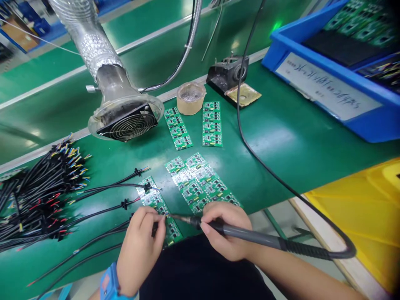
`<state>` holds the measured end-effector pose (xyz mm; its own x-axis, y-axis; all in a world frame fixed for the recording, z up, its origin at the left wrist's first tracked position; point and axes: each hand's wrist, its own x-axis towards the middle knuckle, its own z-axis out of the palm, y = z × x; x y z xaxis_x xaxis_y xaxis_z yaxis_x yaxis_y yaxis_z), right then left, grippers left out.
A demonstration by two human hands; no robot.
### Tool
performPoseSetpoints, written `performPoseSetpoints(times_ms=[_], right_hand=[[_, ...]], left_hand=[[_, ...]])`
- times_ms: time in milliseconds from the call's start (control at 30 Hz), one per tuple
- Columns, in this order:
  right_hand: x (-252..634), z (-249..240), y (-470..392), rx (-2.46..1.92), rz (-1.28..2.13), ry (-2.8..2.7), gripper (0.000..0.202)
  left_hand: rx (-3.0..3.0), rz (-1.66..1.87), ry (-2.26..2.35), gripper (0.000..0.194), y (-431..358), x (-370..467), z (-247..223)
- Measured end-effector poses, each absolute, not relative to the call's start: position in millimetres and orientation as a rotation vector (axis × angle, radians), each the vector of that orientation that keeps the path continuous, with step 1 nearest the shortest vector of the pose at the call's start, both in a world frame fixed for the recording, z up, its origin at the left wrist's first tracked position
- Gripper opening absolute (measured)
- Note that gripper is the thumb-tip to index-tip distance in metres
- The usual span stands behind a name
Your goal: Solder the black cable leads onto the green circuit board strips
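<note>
My right hand (229, 229) is closed around a soldering iron (256, 236), its tip pointing left at the nearest circuit board panel (153, 195). Over that panel, my left hand (143, 241) pinches the end of a black cable (93, 255) close to the tip; the fingers mostly hide the wire end. Other black cables (106, 213) with grommets lie beside the left hand, some with their ends across the panel. Right of it, another group of green circuit boards (200, 183) lies flat, partly behind my right hand.
A fume extractor hood (126, 121) hangs over the bench. Behind the boards are two more panels (212, 125), a tape roll (190, 98) and an iron stand (229, 79). A cable pile (43, 187) is left, a blue bin (325, 87) right. The iron's cord (265, 166) loops along the right.
</note>
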<state>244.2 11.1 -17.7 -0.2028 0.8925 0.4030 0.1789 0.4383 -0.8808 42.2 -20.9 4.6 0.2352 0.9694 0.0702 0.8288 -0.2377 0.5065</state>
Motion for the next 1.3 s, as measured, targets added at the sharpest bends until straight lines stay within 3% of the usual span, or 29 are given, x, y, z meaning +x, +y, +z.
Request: performPoseSetpoints(times_ms=[1300], right_hand=[[242,-16,12,-0.933,0.823,-1.686,0.013]], left_hand=[[2.103,0.442,1.847,0.005,-24,53,1]])
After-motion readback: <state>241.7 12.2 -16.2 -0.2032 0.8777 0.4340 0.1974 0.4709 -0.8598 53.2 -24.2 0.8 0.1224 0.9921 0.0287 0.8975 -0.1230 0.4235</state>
